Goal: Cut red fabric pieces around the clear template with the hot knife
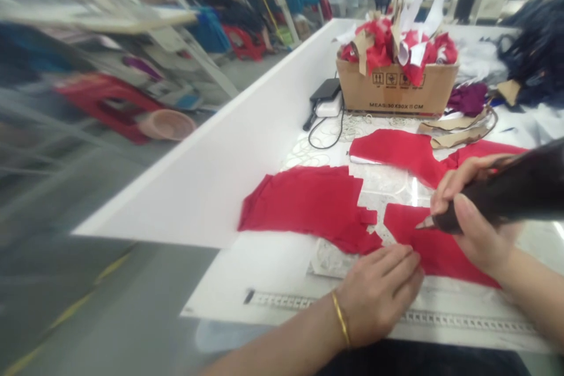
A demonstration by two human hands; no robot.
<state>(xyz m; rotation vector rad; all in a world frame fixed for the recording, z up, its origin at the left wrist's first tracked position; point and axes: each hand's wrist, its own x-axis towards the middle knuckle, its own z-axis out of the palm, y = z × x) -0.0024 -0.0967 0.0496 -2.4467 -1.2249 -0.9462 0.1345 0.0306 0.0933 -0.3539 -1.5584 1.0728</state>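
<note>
Two bare hands work at a white cutting table (247, 270), near its front edge. The right hand (478, 211) is closed firmly around one dark tapered cutter (497, 202), whose long axis runs from upper right down to lower left, with its metal tip (425, 223) touching the red cloth. The left hand (376, 296), wearing one gold bangle (341, 318), lies with its fingers (396, 270) nearly flat and slightly apart, pressing on that same cloth and gripping nothing.

I count three red fabric pieces: one under the hands (436, 247), one to their left (304, 205), and one beyond them (396, 153). (The nearest and farthest may join at the right; the hand hides that spot.) A perforated metal ruler (396, 317) lies along the front edge.

Toward the far end sits one cardboard box (396, 91) printed "MEAS:30X30X 5 CM", heaped with red scraps (392, 47). Beside it lies one black power adapter (328, 91).
</note>
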